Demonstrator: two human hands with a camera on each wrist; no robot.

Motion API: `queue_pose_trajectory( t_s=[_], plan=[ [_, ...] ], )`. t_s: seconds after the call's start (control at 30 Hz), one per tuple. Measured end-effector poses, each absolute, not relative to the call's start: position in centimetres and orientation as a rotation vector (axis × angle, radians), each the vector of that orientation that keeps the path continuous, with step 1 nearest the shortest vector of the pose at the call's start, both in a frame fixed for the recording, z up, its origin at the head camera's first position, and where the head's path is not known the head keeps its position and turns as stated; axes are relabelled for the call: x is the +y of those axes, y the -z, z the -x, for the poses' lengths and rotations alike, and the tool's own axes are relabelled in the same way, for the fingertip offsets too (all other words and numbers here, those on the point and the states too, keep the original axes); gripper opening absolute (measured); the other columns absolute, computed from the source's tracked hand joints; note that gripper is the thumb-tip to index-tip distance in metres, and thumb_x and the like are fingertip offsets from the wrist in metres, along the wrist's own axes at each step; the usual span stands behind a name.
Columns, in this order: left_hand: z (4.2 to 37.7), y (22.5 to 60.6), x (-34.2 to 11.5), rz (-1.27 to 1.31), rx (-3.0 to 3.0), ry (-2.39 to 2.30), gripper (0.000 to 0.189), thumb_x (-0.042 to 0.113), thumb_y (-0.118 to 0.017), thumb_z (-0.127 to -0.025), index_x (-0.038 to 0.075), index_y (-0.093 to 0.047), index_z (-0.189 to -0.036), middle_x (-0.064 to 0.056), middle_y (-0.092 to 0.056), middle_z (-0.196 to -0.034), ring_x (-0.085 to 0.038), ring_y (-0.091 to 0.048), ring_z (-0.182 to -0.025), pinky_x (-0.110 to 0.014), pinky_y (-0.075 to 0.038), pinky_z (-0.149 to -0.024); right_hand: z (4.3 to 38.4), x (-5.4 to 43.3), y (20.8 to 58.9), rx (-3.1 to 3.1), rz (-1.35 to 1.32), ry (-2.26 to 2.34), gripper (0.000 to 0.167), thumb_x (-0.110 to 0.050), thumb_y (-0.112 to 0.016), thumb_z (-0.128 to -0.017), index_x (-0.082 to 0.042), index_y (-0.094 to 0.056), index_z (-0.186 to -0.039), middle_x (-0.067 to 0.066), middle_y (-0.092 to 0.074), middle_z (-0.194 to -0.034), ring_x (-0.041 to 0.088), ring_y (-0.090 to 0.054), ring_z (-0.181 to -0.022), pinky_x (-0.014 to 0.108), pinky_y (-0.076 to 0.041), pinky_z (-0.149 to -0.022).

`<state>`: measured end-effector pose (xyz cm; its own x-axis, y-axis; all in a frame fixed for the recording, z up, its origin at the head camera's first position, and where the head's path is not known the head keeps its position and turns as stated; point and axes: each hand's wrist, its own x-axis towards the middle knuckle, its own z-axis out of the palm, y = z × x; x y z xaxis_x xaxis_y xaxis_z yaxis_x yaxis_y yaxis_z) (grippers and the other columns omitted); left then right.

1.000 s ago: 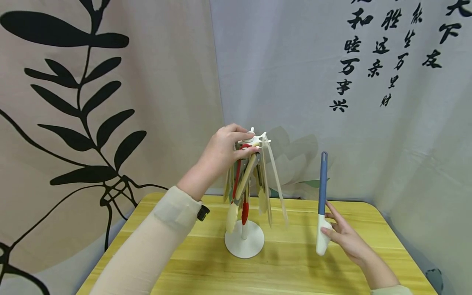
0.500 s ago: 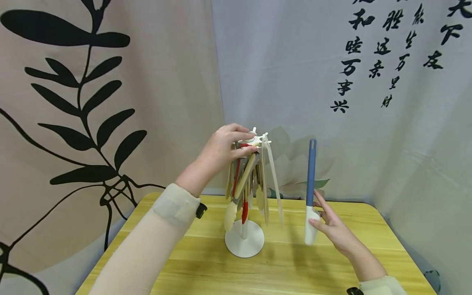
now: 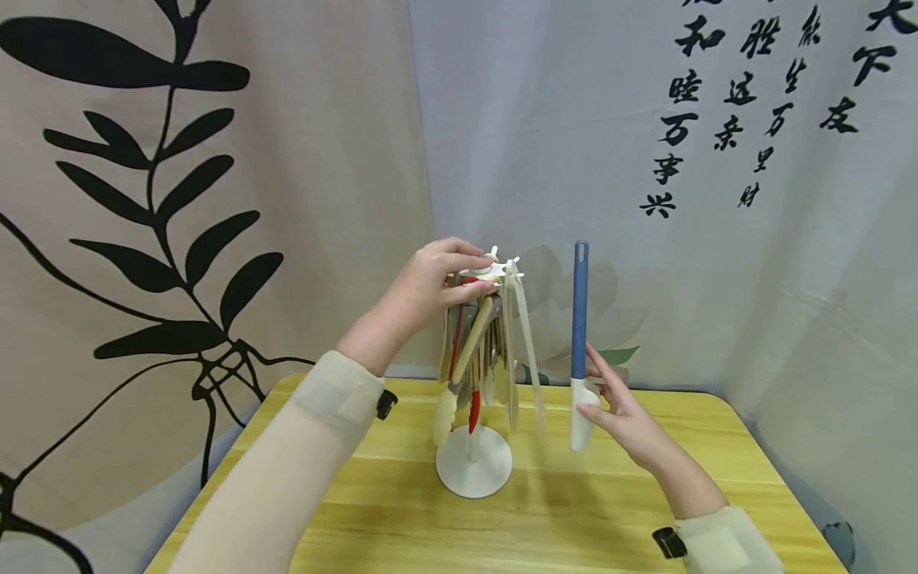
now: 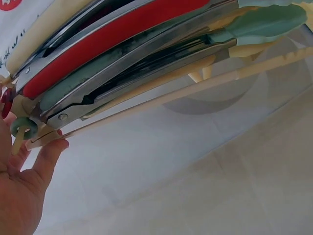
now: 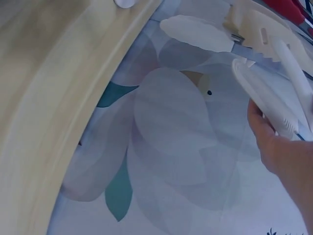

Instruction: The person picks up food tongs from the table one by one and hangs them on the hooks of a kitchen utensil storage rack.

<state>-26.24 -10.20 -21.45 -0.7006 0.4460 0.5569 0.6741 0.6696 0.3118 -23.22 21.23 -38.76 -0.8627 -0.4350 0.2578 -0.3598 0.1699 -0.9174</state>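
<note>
A white rotating utensil rack point(image 3: 474, 462) stands on the table, several kitchen tools hanging from its hooked top. My left hand point(image 3: 448, 275) holds that hooked top, fingers over it and thumb below. Red-handled tongs point(image 4: 112, 44), green-tipped tongs point(image 4: 274, 24) and a slim wooden stick point(image 4: 161, 102) hang beside this hand in the left wrist view. To the rack's right, my right hand point(image 3: 627, 418) grips the white head of a kitchen utensil with a long blue handle point(image 3: 579, 311). It is upright, handle up, above the table. The right wrist view shows its ridged white head point(image 5: 264, 95) between thumb and fingers.
The wooden table point(image 3: 373, 510) has rounded back corners. Behind it hangs a pale cloth backdrop point(image 3: 344, 159) with black leaves and writing. Pale hanging tools point(image 3: 532, 351) splay out on the rack's right, facing the held utensil.
My right hand has carried the blue-handled utensil left and upward, closer to the rack. The left hand keeps its place at the rack's top, while the hanging tools have shifted slightly.
</note>
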Motion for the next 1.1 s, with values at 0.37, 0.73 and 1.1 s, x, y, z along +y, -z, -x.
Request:
queue_pose_trajectory(
  t_s=[0.37,0.73,1.1],
  plan=[
    [26.6,21.5,-10.4,0.907,-2.458,0.736,0.037,0.032,-0.069,-0.086,0.018,-0.067,-0.12,0.002,-0.059,-0.122,-0.016,-0.052,-0.112,-0.026,-0.05,-0.085,23.8,20.4,37.2,2.389,0.899,1.76,0.077,-0.009,-0.053,-0.096,-0.03,-0.004,-0.153,0.018,-0.024,-0.139,0.027,-0.039,-0.114,0.042,-0.044,-0.089],
    [27.0,21.4,-10.5,0.946,-2.457,0.815,0.035,0.027,-0.068,-0.087,0.016,-0.067,-0.12,0.001,-0.059,-0.124,-0.015,-0.057,-0.107,-0.025,-0.051,-0.084,24.3,19.7,35.5,2.36,0.94,1.746,0.077,-0.01,-0.053,-0.096,-0.035,-0.005,-0.152,0.013,-0.024,-0.142,0.022,-0.042,-0.115,0.039,-0.048,-0.089],
    [27.4,21.3,-10.8,0.978,-2.48,0.934,0.031,0.023,-0.065,-0.09,0.015,-0.067,-0.12,0.0,-0.058,-0.125,-0.014,-0.059,-0.105,-0.027,-0.051,-0.087,24.8,19.0,34.2,2.371,0.986,1.71,0.077,-0.012,-0.053,-0.096,-0.037,-0.007,-0.152,0.009,-0.026,-0.142,0.024,-0.039,-0.116,0.03,-0.047,-0.088]
  ],
)
